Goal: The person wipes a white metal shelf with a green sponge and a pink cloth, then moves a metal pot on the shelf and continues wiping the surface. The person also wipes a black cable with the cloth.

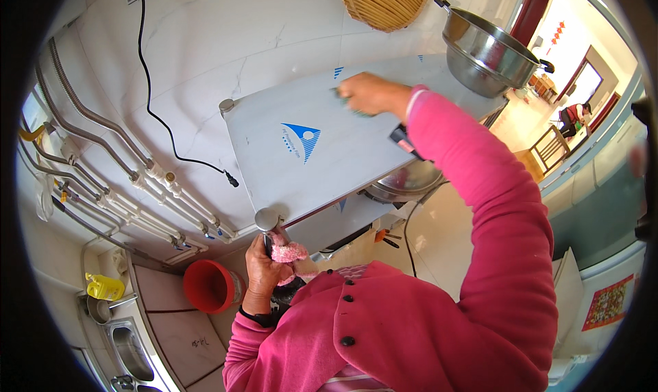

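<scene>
My right hand [372, 95] presses a green scouring pad or cloth [363, 114] to the steel tabletop [318, 186]; both are blurred. The top wears a protective film with a blue printed mark [306, 139]. My left hand [263, 268] is at the near left corner, just below the round cap [267, 219] of the table's post. Its fingers close on a pink fluffy cloth [289, 251], and a dark piece shows beside them. How much of the post the hand touches is hidden. A large two-handled steel pot [486, 53] stands at the table's right end.
A lidded pan [406, 184] sits on the lower shelf. A black power cord [149, 91] hangs along the tiled wall, near pipes [169, 186]. On the floor stands a red bucket [208, 286]. A sink [132, 353] is lower left. Through the doorway, a person [571, 118] bends near a chair.
</scene>
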